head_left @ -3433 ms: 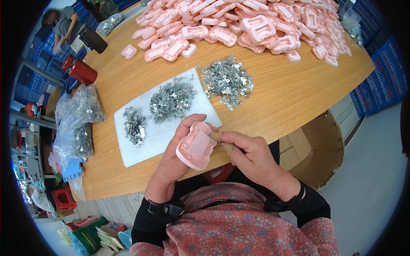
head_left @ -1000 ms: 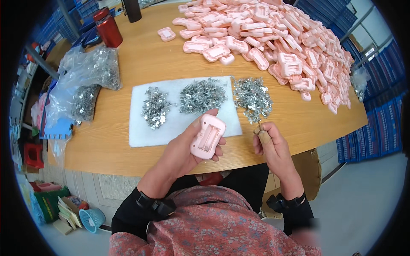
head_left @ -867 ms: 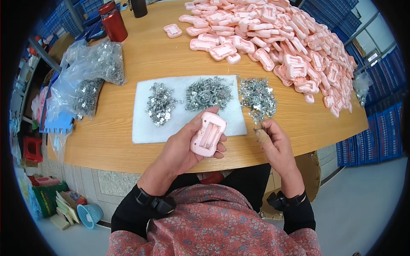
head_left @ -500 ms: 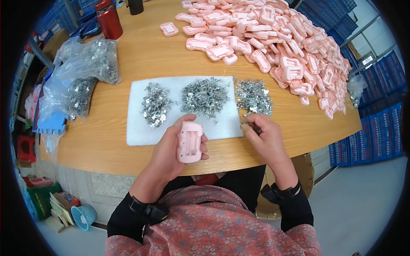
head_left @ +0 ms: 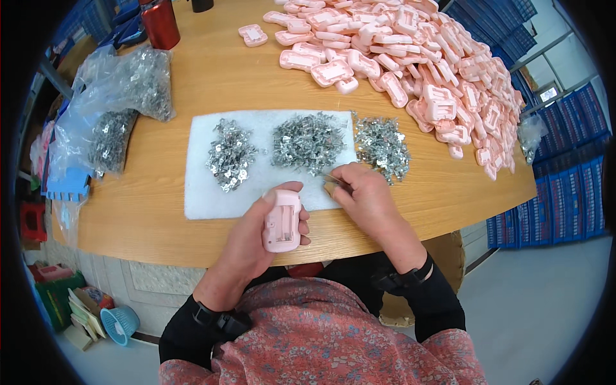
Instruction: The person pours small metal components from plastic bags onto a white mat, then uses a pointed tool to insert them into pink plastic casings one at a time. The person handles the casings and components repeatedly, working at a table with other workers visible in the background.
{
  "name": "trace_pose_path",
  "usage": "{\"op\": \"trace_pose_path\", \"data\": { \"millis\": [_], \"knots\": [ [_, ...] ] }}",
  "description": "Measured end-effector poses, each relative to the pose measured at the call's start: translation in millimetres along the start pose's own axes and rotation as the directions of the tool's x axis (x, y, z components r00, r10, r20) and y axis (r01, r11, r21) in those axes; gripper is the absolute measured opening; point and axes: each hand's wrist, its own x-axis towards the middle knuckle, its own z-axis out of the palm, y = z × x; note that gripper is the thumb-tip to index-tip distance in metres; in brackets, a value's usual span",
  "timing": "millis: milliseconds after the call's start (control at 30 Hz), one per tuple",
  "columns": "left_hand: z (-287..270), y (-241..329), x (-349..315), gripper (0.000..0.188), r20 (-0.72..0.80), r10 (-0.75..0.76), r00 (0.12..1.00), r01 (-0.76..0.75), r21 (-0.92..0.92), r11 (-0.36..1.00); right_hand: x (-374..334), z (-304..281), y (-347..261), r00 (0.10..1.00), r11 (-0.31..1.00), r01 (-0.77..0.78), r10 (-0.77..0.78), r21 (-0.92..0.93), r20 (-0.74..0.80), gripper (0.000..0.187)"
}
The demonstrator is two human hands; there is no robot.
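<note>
My left hand [head_left: 247, 234] is wrapped round a pink plastic housing [head_left: 282, 221], its open battery compartment turned up toward me. Metal shows at the lower end of that compartment. Over the front edge of a white foam sheet [head_left: 199, 199], my right hand [head_left: 369, 199] pinches slim metal tweezers [head_left: 340, 182], partly hidden by the fingers. Their tips are close to the middle pile of small metal contact pieces [head_left: 308, 142]; whether they grip a piece is too small to tell. Similar metal pieces form a left pile [head_left: 231, 157] and a right pile [head_left: 383, 147].
A large heap of pink housings [head_left: 443, 83] covers the table's far right, with one lone housing [head_left: 253, 36] beside it. Plastic bags of metal pieces [head_left: 138, 86] lie at the left, below a red bottle [head_left: 159, 24]. Blue crates [head_left: 545, 205] stand beyond the right edge.
My right hand with the tweezers has moved left, from the right pile to the middle one. The housing in my left hand has sunk slightly toward me.
</note>
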Motion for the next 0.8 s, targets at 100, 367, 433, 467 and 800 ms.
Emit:
{"op": "trace_pose_path", "data": {
  "millis": [100, 367, 433, 467, 800],
  "knots": [
    [5, 2, -1, 0.045, -0.033, 0.001, 0.999, 0.003, 0.098, 0.995, -1, -2, 0, 0.998, 0.995, -0.065, 0.065, 0.081, 0.002, 0.018],
    [24, 7, 12, 0.057, -0.041, -0.021, 0.999, 0.023, 0.043, 0.999, -16, -11, -20, 0.989, 0.841, -0.147, 0.122, 0.52, 0.083, 0.013],
    [28, 6, 12, 0.058, -0.033, -0.013, 0.999, 0.015, 0.037, 0.999, -20, -10, -22, 0.992, 0.809, -0.126, 0.097, 0.574, 0.081, 0.013],
    [28, 6, 12, 0.059, -0.028, -0.012, 1.0, 0.013, 0.034, 0.999, -20, -9, -20, 0.995, 0.817, -0.096, 0.072, 0.568, 0.064, 0.014],
    [33, 7, 16, 0.05, -0.003, 0.173, 0.985, -0.159, 0.37, 0.915, -25, -21, -22, 0.965, 0.711, -0.263, 0.197, 0.652, 0.175, 0.013]
  ]
}}
